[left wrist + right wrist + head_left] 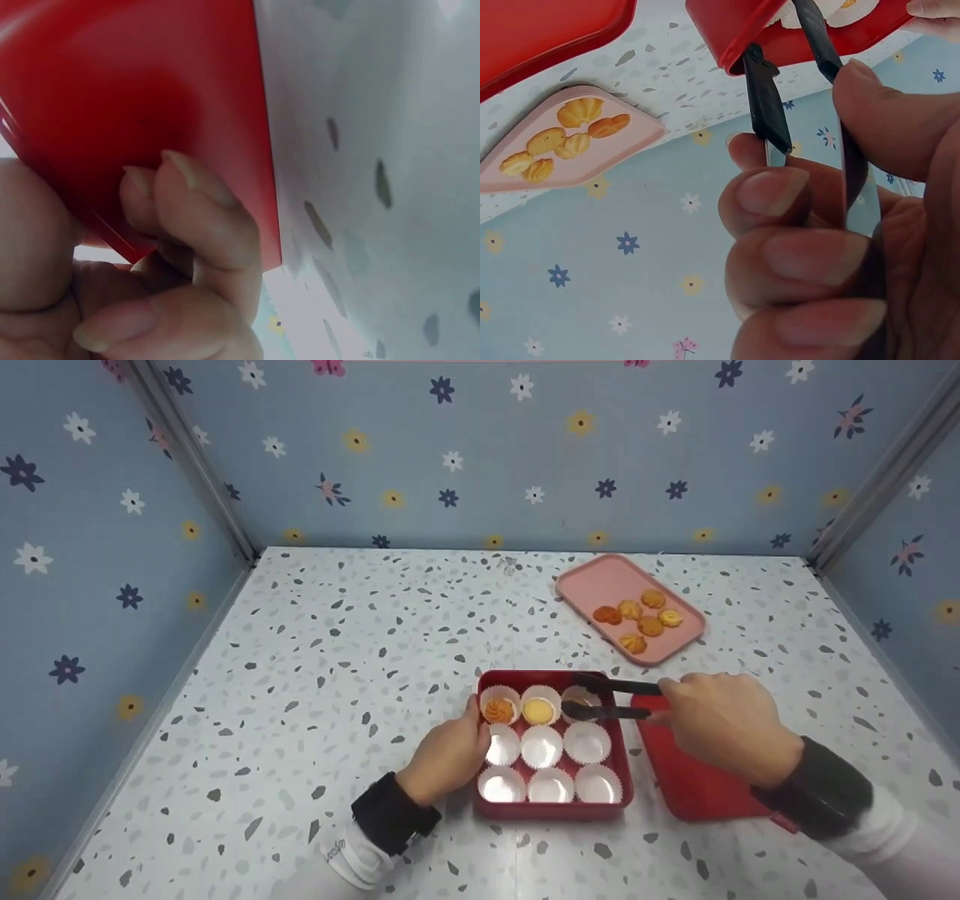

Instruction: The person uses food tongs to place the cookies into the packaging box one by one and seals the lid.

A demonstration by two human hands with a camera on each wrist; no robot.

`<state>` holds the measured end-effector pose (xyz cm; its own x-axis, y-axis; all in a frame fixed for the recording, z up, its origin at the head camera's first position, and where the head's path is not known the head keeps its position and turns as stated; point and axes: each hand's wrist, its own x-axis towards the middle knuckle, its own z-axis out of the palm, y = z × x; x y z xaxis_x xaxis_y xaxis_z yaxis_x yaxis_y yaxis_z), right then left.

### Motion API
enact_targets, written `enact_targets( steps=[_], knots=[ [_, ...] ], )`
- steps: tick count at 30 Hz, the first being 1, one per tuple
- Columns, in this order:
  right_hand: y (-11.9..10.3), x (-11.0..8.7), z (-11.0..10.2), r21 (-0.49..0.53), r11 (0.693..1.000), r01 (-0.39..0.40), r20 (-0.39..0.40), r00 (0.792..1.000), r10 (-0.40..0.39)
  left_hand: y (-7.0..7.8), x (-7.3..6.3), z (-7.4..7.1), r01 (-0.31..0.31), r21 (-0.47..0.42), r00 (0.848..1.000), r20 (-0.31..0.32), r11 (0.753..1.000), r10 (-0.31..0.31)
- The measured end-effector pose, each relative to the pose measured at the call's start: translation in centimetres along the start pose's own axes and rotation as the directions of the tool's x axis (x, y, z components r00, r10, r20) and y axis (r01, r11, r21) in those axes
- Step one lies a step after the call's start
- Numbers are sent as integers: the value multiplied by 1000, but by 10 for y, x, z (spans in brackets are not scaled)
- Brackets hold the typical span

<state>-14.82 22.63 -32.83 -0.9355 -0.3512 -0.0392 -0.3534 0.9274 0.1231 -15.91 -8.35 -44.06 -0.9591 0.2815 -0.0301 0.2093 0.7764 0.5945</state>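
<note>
Box (551,811): head view, cups (541,746) (left wrist, outer wall (90,90))

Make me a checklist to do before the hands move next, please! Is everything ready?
1. Left hand on the shiny red square box: ok, at its left side.
2. Right hand gripping the long black tongs: ok.
3. Free round white paper cups: ok, six in the front two rows.
4. Tongs away from the back-right cup: not ok, a tip covers part of it.
5. Tongs holding nothing: cannot tell, the tips hide it.
6. Small golden cookies waiting on the pink rectangular tray: ok, six.
</note>
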Motion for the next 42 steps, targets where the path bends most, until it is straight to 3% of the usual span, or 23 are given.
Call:
enact_targets(
  steps=[10, 20, 32, 42],
  knots=[
    [14, -1, -28, 68, 997, -48, -54, 997, 51, -2, 2, 0, 24, -8, 1000, 7, 1000, -24],
    [57, 3, -43, 74, 989, -126, -197, 971, 138, -1, 2, 0, 9, 7, 1000, -8, 1000, -9],
    [111, 33, -10, 203, 953, -225, -96, 964, 248, -1, 1, 0, 35, -10, 999, 12, 999, -34],
    [110, 64, 24, 294, 923, -248, -42, 962, 272, 1, 0, 0, 26, -22, 1000, 5, 999, -26]
  ],
)
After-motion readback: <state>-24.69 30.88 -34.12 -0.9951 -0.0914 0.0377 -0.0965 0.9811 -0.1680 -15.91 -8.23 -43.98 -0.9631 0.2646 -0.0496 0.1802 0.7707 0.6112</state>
